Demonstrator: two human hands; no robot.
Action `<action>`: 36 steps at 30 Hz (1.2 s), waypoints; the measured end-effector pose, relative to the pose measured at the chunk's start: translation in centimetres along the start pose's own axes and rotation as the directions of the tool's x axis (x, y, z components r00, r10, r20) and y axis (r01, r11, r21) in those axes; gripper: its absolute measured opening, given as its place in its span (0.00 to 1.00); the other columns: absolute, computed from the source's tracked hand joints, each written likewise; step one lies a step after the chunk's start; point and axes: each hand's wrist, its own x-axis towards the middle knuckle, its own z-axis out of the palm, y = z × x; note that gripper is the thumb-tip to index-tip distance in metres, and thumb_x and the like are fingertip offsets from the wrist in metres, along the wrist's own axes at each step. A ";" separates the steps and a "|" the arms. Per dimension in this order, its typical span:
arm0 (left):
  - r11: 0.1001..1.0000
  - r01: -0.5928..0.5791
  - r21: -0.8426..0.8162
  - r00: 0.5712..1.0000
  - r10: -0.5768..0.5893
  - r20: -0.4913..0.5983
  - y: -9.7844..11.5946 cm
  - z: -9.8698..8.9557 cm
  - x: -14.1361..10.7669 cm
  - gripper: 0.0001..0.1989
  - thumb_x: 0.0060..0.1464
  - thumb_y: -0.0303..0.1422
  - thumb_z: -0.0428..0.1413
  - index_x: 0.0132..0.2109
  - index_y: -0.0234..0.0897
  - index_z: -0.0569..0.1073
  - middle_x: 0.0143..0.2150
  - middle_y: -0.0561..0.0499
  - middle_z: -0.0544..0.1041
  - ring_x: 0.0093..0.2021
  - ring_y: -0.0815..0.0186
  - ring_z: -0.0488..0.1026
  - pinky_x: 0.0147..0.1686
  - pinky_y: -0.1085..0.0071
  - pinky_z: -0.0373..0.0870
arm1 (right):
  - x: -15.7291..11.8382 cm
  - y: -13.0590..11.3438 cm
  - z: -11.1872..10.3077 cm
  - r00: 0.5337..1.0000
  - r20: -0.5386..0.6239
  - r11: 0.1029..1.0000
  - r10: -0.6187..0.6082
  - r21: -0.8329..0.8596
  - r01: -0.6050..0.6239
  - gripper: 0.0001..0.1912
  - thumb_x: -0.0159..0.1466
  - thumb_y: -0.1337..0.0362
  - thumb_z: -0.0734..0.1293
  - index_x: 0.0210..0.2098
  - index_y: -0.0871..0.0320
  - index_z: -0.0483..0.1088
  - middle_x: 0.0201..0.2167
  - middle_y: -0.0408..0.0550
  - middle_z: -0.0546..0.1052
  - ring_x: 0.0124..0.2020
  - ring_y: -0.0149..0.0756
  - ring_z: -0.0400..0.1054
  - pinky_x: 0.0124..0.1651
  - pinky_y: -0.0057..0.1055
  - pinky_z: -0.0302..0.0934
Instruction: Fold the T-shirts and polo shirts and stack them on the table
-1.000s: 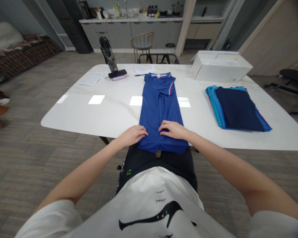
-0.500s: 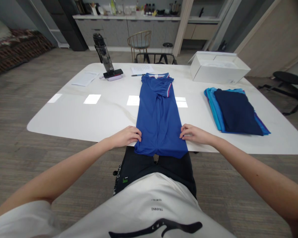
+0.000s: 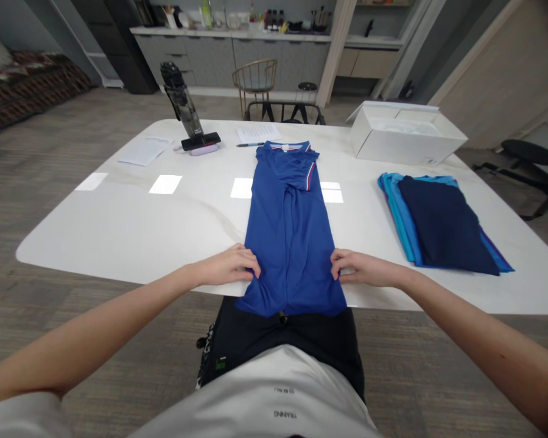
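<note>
A blue polo shirt [image 3: 290, 231] lies folded lengthwise on the white table [image 3: 173, 231], its striped collar at the far end and one sleeve with red and white trim across its top. The hem hangs over the near table edge, in front of my legs. My left hand [image 3: 235, 264] pinches the shirt's left edge a little above the hem. On the opposite edge, at about the same height, my right hand [image 3: 354, 266] pinches the fabric with curled fingers.
To the right lies a stack of folded blue and navy clothes [image 3: 447, 222]. Behind it stands an open white box [image 3: 406, 137]. A handheld vacuum [image 3: 187, 109], papers [image 3: 146, 150] and a pen [image 3: 250, 145] are at the back left and middle.
The camera view has shifted, so the table and shirt appear lower and nearer. Both hands stay at the shirt's side edges, their fingers now more tightly closed on the cloth.
</note>
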 end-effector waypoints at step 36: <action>0.494 0.007 -0.869 0.466 -0.771 -0.435 -11.7 -9.4 17.6 0.12 0.44 0.34 0.69 0.33 0.34 0.77 0.29 0.46 0.81 0.31 0.58 0.79 0.34 0.62 0.78 | 14.8 6.0 -9.6 0.509 -0.532 0.679 0.677 0.718 -0.153 0.12 0.57 0.56 0.76 0.28 0.58 0.74 0.20 0.46 0.76 0.22 0.36 0.69 0.27 0.30 0.64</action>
